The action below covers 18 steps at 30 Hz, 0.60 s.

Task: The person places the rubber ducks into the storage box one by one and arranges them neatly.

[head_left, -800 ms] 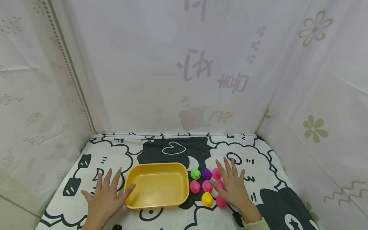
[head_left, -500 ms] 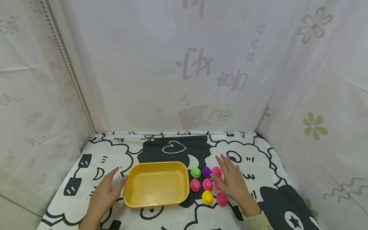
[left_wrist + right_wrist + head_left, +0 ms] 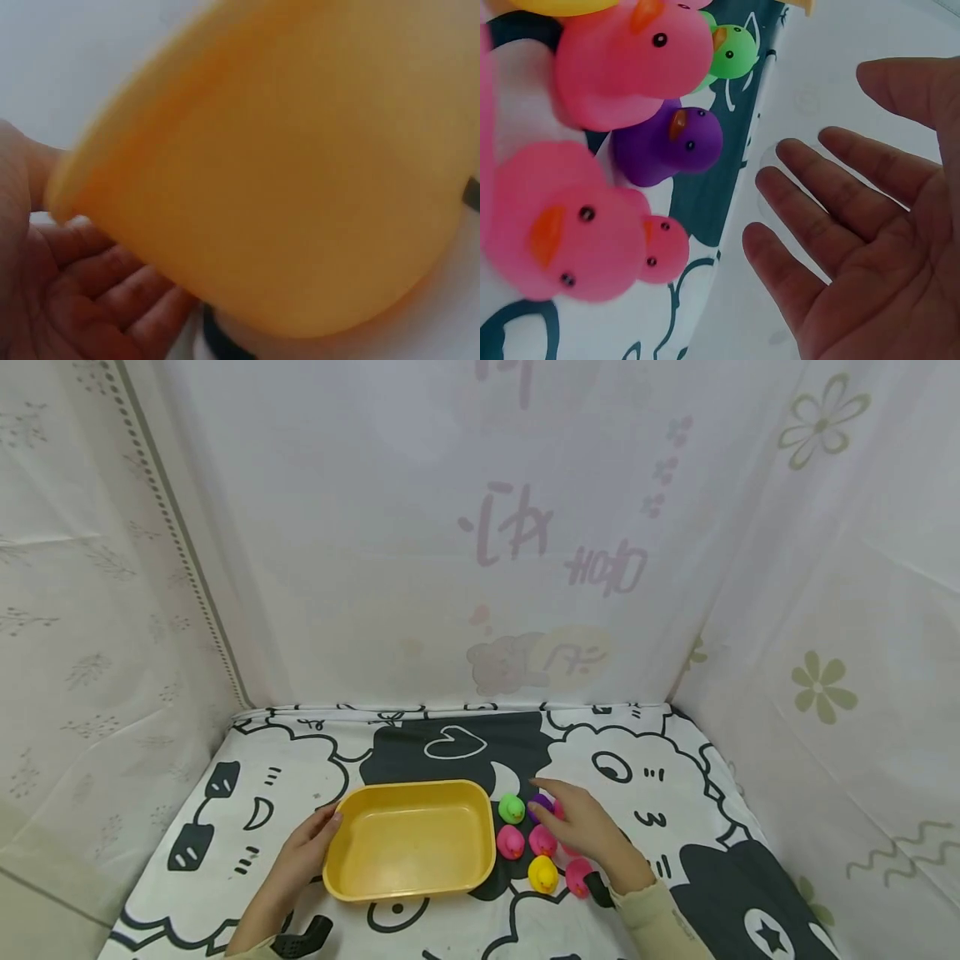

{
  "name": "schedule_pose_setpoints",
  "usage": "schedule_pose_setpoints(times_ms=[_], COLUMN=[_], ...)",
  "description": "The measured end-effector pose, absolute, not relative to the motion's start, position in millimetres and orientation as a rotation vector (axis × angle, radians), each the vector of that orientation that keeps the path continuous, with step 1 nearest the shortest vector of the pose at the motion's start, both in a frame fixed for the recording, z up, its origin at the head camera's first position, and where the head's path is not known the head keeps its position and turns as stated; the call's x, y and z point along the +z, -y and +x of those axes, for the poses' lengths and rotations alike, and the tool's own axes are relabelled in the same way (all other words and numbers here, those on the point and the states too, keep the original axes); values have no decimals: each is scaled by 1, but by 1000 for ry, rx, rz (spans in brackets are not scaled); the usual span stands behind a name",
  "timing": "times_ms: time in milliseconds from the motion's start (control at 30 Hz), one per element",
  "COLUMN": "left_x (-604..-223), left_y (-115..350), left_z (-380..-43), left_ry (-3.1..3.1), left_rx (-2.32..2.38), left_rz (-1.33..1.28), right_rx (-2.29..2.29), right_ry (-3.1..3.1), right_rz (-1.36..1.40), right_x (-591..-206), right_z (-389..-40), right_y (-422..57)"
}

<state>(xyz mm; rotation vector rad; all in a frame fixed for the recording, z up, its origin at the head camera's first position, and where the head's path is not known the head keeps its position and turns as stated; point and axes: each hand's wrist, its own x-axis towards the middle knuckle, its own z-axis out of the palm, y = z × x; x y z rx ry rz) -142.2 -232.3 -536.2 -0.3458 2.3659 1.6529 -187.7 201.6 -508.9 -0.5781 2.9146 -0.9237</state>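
A shallow yellow plastic tray (image 3: 408, 847) stands on the printed cloth. At its left end my left hand (image 3: 300, 850) holds the rim, the thumb over the edge and the fingers outside and below, as the left wrist view shows. My right hand (image 3: 588, 828) hovers over the toy ducks with fingers spread and holding nothing. Nearest its fingertips in the head view is a purple duck (image 3: 541, 807), partly covered. A green duck (image 3: 512, 809), a yellow duck (image 3: 543, 875) and several pink ducks (image 3: 511, 842) are grouped right of the tray; the hand hides some pink ones.
Black-and-white cartoon cloth (image 3: 285, 752) covers the table. Pale patterned curtains (image 3: 420, 568) enclose the back and both sides. A black wrist camera (image 3: 303, 937) sits on the left wrist.
My left hand has moved right from spread fingers beside the tray to a grip on its left rim. My right hand has turned leftward, its fingertips nearer the purple duck.
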Motion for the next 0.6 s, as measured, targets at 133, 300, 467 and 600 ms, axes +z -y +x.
schedule_pose_setpoints(times_ms=[133,300,467,600], left_x=[-545,-553,-562,-569], left_y=[232,235,238,241], left_z=[-143,-144,-144,-145], left_ry=[-2303,-2196,-1983,-1938], left_rx=[1730,1855,2093,2183], left_rz=[-356,-384,-389,-335], right_rx=[-875,-840,-818,-804], right_ry=[-2882,-2817,-2750,-2717], right_rz=[-600,-641,-709,-710], right_x=[-510,-515,-520,-520], right_z=[-197,-209,-218,-222], right_y=[-193,-186,-180,-178])
